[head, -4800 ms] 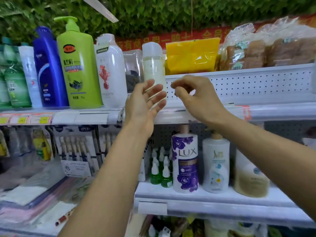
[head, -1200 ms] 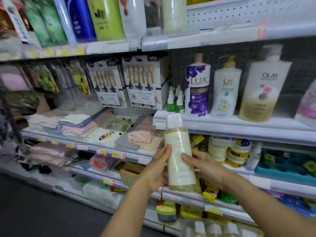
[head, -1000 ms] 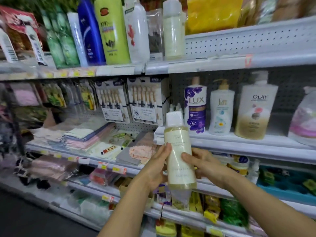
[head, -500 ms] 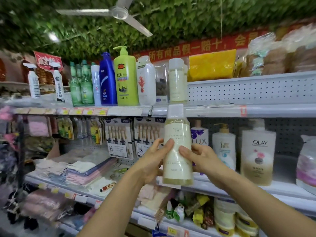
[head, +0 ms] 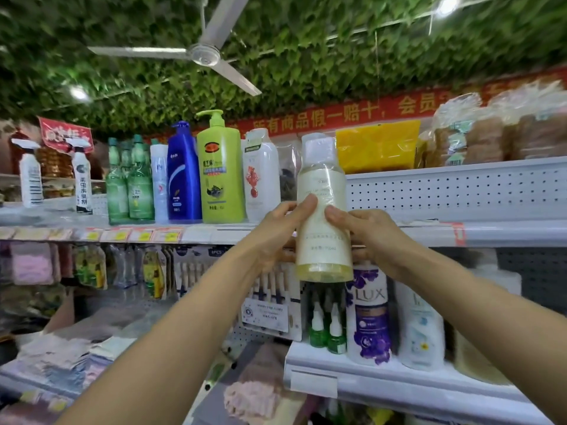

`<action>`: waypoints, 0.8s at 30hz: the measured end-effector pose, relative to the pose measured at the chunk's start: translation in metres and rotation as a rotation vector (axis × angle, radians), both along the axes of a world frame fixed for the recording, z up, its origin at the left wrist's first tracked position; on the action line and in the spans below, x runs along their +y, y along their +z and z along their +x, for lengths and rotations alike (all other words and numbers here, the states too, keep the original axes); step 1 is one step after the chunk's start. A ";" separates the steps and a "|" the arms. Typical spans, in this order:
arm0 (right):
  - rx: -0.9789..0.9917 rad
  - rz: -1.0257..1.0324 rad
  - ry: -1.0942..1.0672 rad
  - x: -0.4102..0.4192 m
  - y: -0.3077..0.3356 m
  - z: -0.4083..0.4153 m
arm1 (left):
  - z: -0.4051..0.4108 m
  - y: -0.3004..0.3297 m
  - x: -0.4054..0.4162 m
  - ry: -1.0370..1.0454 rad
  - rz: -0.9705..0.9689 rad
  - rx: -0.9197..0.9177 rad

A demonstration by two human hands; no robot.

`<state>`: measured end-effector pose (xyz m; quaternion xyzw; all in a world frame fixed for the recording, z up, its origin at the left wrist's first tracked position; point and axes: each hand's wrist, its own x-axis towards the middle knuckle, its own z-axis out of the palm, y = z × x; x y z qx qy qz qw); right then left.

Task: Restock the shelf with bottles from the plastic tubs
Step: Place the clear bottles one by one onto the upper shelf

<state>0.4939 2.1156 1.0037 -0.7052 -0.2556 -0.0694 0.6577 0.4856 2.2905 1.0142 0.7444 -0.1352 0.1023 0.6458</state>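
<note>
I hold a pale yellow bottle (head: 322, 222) with a clear cap upright in front of the top shelf (head: 429, 233). My left hand (head: 280, 231) grips its left side with the thumb across the label. My right hand (head: 365, 234) grips its right side. The bottle's cap reaches above the shelf edge, and its base hangs below that edge. It hides whatever stands behind it on the shelf. No plastic tub is in view.
Left of the bottle on the top shelf stand a white bottle (head: 260, 176), a green pump bottle (head: 219, 170) and a blue bottle (head: 182, 173). A yellow packet (head: 377, 147) lies to the right. Below stand a LUX bottle (head: 368, 317) and small green bottles (head: 326, 329).
Both hands have lifted the pale bottle from the lower shelves' height up to the top shelf edge. The view has tilted upward with it.
</note>
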 end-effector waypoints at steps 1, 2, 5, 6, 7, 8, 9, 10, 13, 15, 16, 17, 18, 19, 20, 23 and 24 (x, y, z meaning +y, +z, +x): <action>-0.024 0.001 -0.016 0.001 0.006 0.006 | 0.006 0.007 0.001 0.005 0.023 -0.027; -0.047 0.000 -0.028 0.002 0.013 0.010 | 0.010 0.014 0.003 0.007 0.045 -0.056; -0.111 -0.004 -0.053 0.006 0.036 0.023 | 0.024 0.037 0.007 0.000 0.074 -0.135; -0.124 -0.001 -0.058 0.008 0.044 0.027 | 0.028 0.045 0.008 -0.001 0.077 -0.158; -0.135 0.005 -0.065 0.010 0.052 0.033 | 0.033 0.053 0.009 -0.003 0.077 -0.177; -0.147 0.008 -0.069 0.012 0.059 0.038 | 0.038 0.060 0.011 -0.004 0.077 -0.194; -0.161 0.008 -0.072 0.014 0.066 0.043 | 0.044 0.066 0.012 -0.002 0.078 -0.209; -0.176 0.005 -0.073 0.015 0.071 0.049 | 0.051 0.072 0.013 -0.001 0.080 -0.223; -0.215 -0.002 -0.078 0.019 0.082 0.066 | 0.070 0.086 0.014 0.000 0.084 -0.238; -0.247 0.000 -0.093 0.022 0.085 0.080 | 0.084 0.091 0.015 -0.020 0.076 -0.238; -0.261 0.004 -0.100 0.023 0.086 0.087 | 0.090 0.093 0.014 -0.033 0.062 -0.236; -0.268 0.012 -0.107 0.025 0.085 0.094 | 0.096 0.093 0.014 -0.046 0.050 -0.231; -0.267 0.020 -0.113 0.026 0.084 0.101 | 0.101 0.093 0.013 -0.053 0.050 -0.226; -0.262 0.024 -0.117 0.027 0.083 0.108 | 0.107 0.092 0.012 -0.052 0.057 -0.220; -0.256 0.021 -0.118 0.028 0.081 0.115 | 0.112 0.091 0.011 -0.050 0.060 -0.214; -0.230 -0.002 -0.102 0.029 0.075 0.134 | 0.126 0.085 0.010 -0.041 0.054 -0.198; -0.217 -0.019 -0.100 0.029 0.073 0.139 | 0.131 0.082 0.010 -0.040 0.058 -0.192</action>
